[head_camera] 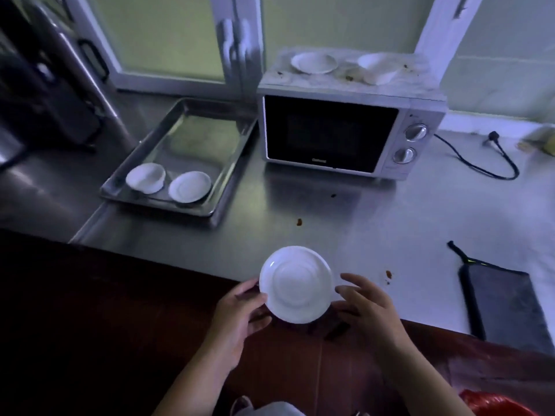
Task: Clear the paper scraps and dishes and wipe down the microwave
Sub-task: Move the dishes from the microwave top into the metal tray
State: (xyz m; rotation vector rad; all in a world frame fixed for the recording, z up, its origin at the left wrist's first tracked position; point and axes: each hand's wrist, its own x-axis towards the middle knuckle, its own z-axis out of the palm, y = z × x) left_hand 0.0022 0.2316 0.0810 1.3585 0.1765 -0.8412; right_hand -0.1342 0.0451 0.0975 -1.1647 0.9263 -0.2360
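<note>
The left hand [240, 310] grips the rim of a white dish [295, 285] at lower centre, over the table [390, 229] edge. The right hand [368, 304] hovers just beside it, fingers loose and apart. A bowl [146, 178] and plate [189, 187] already lie in the tray [198, 136] at left. Two more dishes [313, 63] remain on the stained microwave [330, 136], so I'd say the wiping is not yet done.

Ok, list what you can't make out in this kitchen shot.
Head view, microwave inside: hidden behind its dark door.
Head view, dishes on top: blurred, contents unclear.
Head view, red bag: cut off by the bottom edge.
Head view, left hand, fingertips: hidden under the plate.
</note>
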